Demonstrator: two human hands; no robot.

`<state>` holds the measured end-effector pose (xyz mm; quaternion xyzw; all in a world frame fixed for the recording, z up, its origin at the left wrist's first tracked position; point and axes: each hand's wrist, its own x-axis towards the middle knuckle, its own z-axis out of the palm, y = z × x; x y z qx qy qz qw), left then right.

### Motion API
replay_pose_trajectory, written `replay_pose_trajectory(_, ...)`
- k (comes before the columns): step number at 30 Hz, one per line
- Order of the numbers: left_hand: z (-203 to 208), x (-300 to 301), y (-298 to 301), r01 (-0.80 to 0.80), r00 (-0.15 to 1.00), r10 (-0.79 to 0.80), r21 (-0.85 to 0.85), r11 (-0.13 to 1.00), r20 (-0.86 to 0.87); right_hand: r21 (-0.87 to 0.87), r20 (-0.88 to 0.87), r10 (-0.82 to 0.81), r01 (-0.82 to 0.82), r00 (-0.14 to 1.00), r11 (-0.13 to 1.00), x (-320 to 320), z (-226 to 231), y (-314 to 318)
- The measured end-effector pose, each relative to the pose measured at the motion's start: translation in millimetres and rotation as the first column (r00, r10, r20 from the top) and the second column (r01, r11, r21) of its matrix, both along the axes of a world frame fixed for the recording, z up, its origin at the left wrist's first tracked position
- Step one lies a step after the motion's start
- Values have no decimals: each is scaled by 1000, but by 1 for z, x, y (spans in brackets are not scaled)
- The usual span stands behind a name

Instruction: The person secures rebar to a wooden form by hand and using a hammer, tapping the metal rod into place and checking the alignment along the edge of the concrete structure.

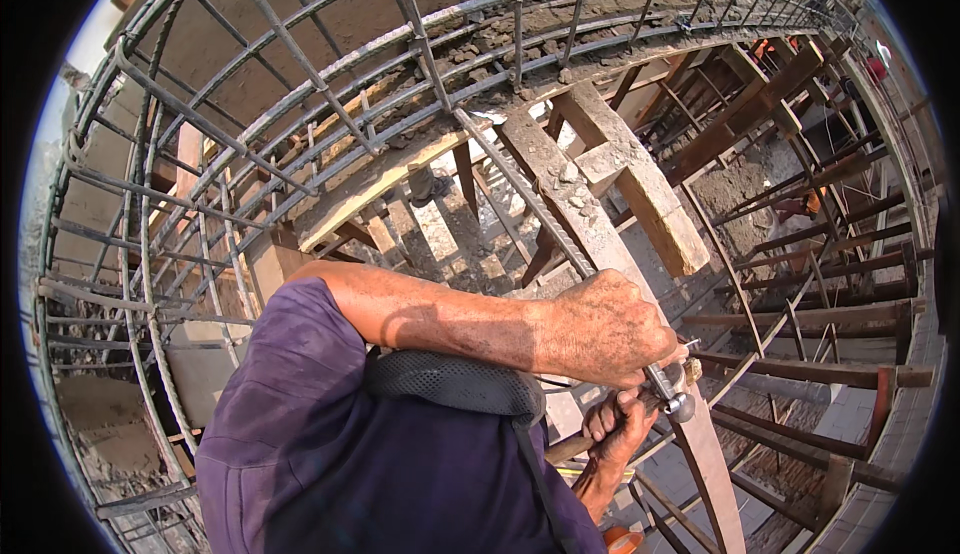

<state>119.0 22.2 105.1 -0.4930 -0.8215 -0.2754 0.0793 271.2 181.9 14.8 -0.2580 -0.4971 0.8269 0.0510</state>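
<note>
My left hand (612,326) is closed round a ribbed steel bar (540,209), which slants up and left to the rebar cage. Just below it, the fingers of my right hand (622,422) are curled round what looks like a hammer. Its wooden handle (570,448) sticks out on the left, and a rounded metal end (680,407) shows past the fingers, close to the bar's lower end. Both hands are over a long timber board (705,469). My fingers hide how the bar and the metal end meet.
A curved rebar cage (420,29) spans the back and left. A timber block frame (655,214) with concrete crumbs stands beyond my hands. Braces and beams (820,369) cross the drop on the right. An orange object (622,539) shows at the lower edge.
</note>
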Motion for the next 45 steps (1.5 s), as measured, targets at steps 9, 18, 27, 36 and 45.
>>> replay_pose_trajectory(9,-52,-73,2,-5,960,50,160,987,-276,-110,-27,-11,8,1000,994,23,0,14)
replay_pose_trajectory(18,-43,-49,-6,46,975,-22,106,993,-223,-87,-5,10,-11,1000,996,21,2,13)
replay_pose_trajectory(27,-44,-25,12,-22,999,29,-170,985,39,-94,-11,43,-44,999,995,25,4,12)
replay_pose_trajectory(36,-15,-40,10,22,986,-2,113,993,-169,-69,-130,33,-42,991,997,21,0,14)
replay_pose_trajectory(45,-15,-12,20,169,984,-164,75,983,-65,-65,-47,66,-69,997,995,18,2,6)
